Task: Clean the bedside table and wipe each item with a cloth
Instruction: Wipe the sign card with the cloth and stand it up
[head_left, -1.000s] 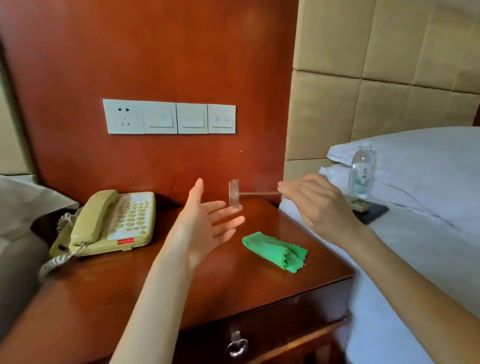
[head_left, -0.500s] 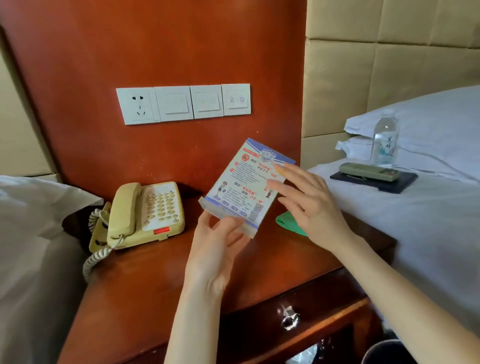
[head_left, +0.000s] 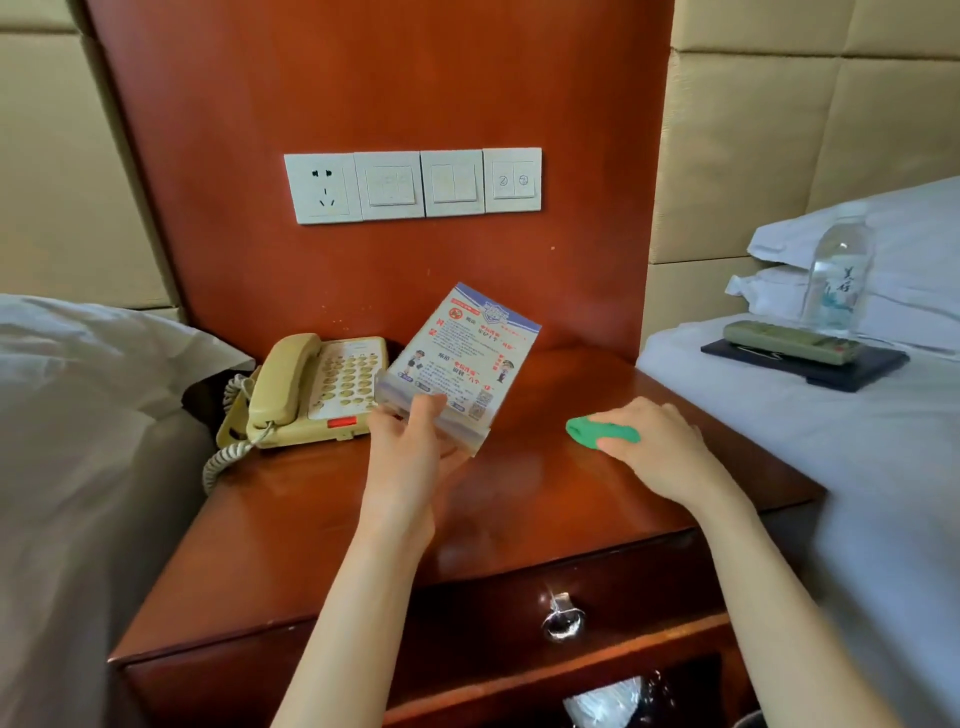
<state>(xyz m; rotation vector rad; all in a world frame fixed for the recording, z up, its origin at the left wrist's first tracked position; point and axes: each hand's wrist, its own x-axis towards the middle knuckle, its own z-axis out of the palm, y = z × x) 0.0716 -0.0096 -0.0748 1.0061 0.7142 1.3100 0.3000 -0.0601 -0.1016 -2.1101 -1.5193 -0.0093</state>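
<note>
Bedside table (head_left: 322, 525): glossy red-brown wood, carrying a cream telephone (head_left: 311, 387) at left rear. Acrylic sign stand (head_left: 460, 364): printed card, tilting above the tabletop; left hand (head_left: 410, 447) is gripping its clear base. Green cloth (head_left: 587, 431): bunched, lying on the tabletop; right hand (head_left: 654, 441) is curling over it.

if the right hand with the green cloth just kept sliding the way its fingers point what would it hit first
The right hand grips the green cloth, fingers pointing left across the bedside table. Going straight on, it would probably meet the base of the acrylic sign holder in the left hand first, though depth is unclear.
</note>
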